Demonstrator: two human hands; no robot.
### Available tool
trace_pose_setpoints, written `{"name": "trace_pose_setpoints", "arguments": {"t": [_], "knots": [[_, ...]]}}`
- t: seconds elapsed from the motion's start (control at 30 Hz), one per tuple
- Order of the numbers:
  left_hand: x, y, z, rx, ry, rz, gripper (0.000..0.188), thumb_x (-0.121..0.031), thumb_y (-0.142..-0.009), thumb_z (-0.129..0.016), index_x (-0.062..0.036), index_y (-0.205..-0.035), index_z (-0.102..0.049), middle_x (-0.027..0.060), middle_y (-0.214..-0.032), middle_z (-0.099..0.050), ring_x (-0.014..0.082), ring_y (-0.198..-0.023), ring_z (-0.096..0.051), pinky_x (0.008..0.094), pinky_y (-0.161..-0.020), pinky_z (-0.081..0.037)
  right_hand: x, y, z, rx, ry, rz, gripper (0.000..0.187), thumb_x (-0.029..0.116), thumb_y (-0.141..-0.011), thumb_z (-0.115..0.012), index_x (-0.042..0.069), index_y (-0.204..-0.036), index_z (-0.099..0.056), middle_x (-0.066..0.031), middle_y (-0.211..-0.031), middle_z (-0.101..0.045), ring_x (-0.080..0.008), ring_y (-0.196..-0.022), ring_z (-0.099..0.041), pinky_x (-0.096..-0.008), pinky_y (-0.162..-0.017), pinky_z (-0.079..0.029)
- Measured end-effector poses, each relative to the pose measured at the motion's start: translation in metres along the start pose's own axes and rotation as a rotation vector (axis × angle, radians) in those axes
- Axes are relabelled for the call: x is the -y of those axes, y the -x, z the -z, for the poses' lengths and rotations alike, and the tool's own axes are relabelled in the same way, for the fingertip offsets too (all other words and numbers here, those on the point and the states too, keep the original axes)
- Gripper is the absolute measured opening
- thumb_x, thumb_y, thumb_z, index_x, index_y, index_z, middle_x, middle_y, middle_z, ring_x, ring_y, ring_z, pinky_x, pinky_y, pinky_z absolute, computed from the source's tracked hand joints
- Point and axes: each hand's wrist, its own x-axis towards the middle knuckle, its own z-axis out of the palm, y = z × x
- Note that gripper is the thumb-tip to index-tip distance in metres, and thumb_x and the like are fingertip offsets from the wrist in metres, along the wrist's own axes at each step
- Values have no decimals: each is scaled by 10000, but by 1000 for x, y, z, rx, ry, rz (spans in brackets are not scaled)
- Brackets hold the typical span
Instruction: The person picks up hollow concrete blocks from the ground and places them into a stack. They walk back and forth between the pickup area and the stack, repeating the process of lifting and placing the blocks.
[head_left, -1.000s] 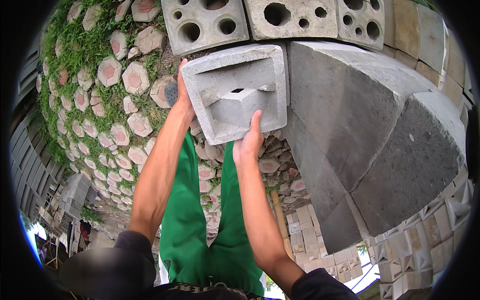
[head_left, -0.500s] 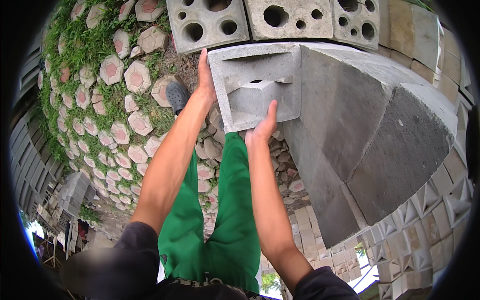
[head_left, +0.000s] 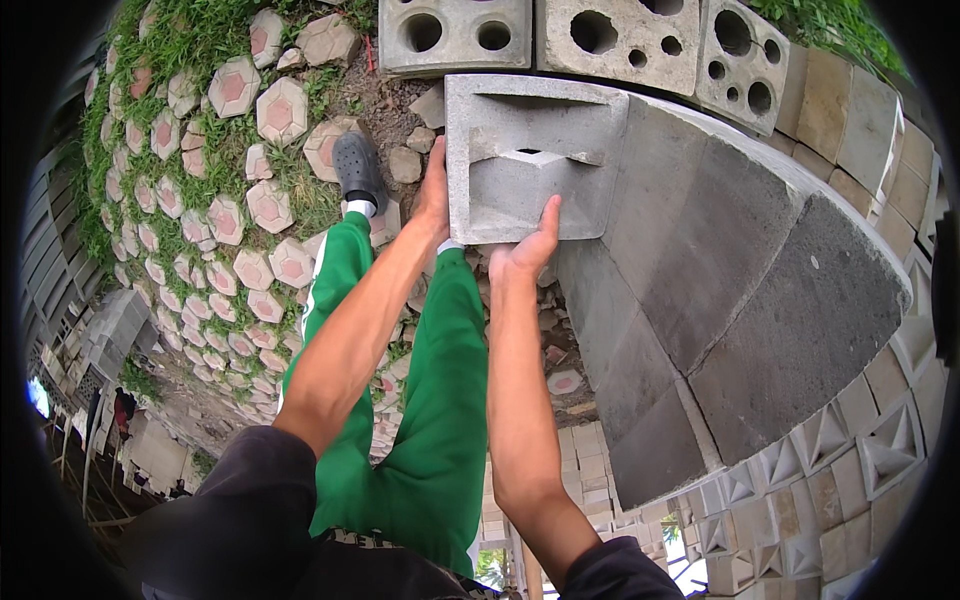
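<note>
Both my hands hold a square grey concrete vent block point(head_left: 548, 212), its recessed face with slanted fins turned up toward me. My left hand point(head_left: 434, 196) presses along its left side, fingers partly hidden behind it. At the near edge, my right hand point(head_left: 527, 250) supports it from below, the thumb lying over the rim. The block's right side meets a stack of large grey concrete blocks point(head_left: 690, 240); whether it rests on anything underneath is hidden.
Concrete blocks with round holes point(head_left: 620, 45) line the far side. On the left, hexagonal paving stones point(head_left: 270, 205) are set in grass. My foot in a dark clog point(head_left: 357, 172) stands there, near loose stones point(head_left: 405, 165). More patterned blocks point(head_left: 890, 445) are stacked at the right.
The vent block now sits squarer in view, turned slightly and lined up against the stack. My left hand has slid lower along its side. More of my left leg and clog shows.
</note>
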Motion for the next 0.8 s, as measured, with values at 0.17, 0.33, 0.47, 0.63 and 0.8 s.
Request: {"name": "trace_pose_setpoints", "arguments": {"t": [0.17, 0.33, 0.47, 0.63, 0.8], "knots": [[3, -11, 1, -14, -66, -48, 682, -573, -933, -293, -50, -1361, -387, 133, -1259, -524, 248, -1123, -518, 374, -960, -428, 5, 5, -6, 2, 38, -5, 575, 449, -916, -484, 48, -1324, -431, -102, -1320, -492, -295, -1207, -464, -461, -1032, -346], [22, -41, 46, -193, -333, -382, 686, -506, -962, -277, 15, -1405, -337, 152, -1410, -410, 264, -1308, -360, 325, -1099, -222, -1, 1, -5, -18, 193, 13, 570, 472, -926, -429, 66, -1326, -436, -85, -1328, -490, -292, -1212, -466, -456, -1026, -354], [-6, -4, 27, -479, -925, -148, 614, -481, -946, -297, -38, -1346, -439, 254, -1310, -490, 377, -1237, -454, 406, -1032, -340, 4, 0, 2, 13, 233, -61, 675, 554, -885, -496, 105, -1378, -391, -89, -1387, -431, -282, -1267, -407, -496, -1058, -294], [-35, 82, 70, -167, -950, -216, 317, -302, -922, -473, -116, -1077, -678, 111, -1038, -685, 285, -1013, -627, 367, -881, -466, -14, 55, -8, 60, 454, -76, 992, 791, -780, -404, 161, -1486, -106, -97, -1531, -165, -349, -1396, -165, -580, -1106, -136], [-57, 191, 135, -323, -553, -302, 193, -153, -825, -662, -22, -956, -716, 56, -849, -704, 112, -769, -640, 263, -699, -511, -98, 166, -43, 275, 803, -298, 849, 613, -884, -478, 70, -1459, -168, -197, -1460, -315, -344, -1294, -397, -511, -1014, -359]]}}
